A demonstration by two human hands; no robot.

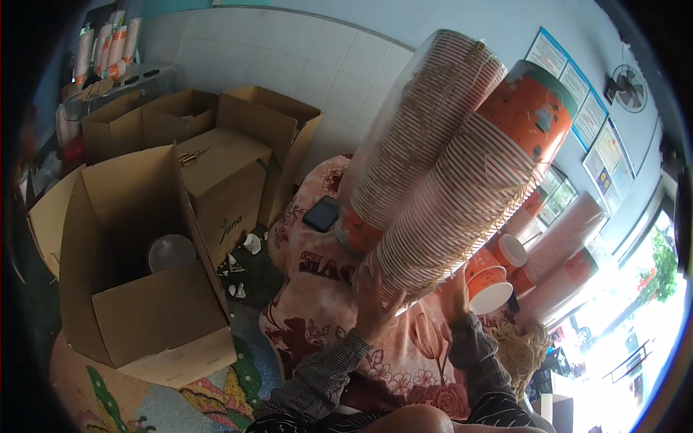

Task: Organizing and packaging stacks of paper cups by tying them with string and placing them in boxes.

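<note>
A tall nested stack of orange paper cups leans up and to the right in front of me. My left hand grips the stack's lower end from the left, fingers against the rims. On the other side my right hand holds that same end, its fingers partly hidden. Right behind it stands a second cup stack in clear plastic film. Beside my right hand sit a few loose orange paper cups. A flowered pink cloth lies beneath everything.
To the left stands an open cardboard box with a clear round plastic thing inside. Scissors rest on a closed carton. A dark phone lies on the cloth. At right are wrapped cup stacks and a bundle of twine.
</note>
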